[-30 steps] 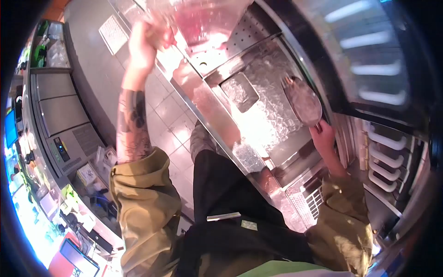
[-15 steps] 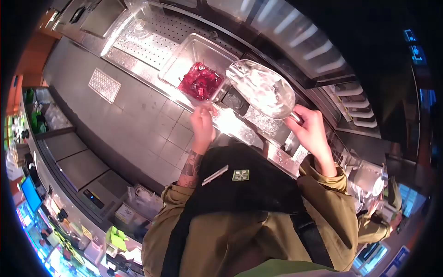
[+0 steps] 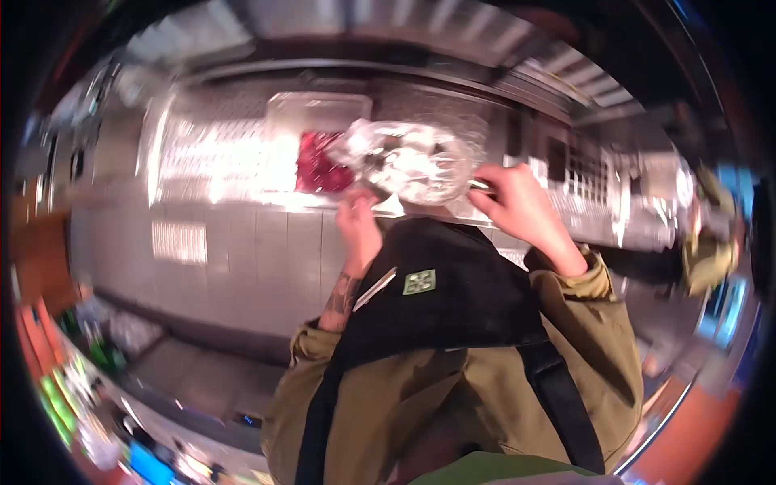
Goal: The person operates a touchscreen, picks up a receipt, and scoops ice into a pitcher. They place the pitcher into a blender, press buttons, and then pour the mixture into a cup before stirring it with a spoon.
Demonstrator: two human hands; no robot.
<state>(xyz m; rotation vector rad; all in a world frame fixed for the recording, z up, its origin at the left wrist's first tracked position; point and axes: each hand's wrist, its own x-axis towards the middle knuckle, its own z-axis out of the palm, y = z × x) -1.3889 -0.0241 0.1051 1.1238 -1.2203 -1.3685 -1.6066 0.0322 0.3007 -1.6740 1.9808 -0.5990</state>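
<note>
My right hand (image 3: 513, 198) is closed round the handle of a clear ice scoop (image 3: 416, 166). Ice fills the scoop, and its mouth points left, overlapping the right side of a clear rectangular container (image 3: 319, 101). Glossy dark red pieces (image 3: 323, 166) lie in that container; motion blur hides what they are. At the container's near right corner, my left hand (image 3: 358, 226) has its fingers curled in against the rim. The scoop hides part of the container's right wall.
Left of the container runs a perforated metal drain surface (image 3: 210, 158) along the steel counter. A floor grate (image 3: 179, 242) lies on the grey tiles. Dark cabinets (image 3: 194, 372) stand on the opposite side. At the far right a person's sleeve (image 3: 711, 259) shows.
The view has turned and blurred. The loaded scoop has moved left and closer to the container, its mouth now overlapping the container's right side. My left hand stays by the near corner.
</note>
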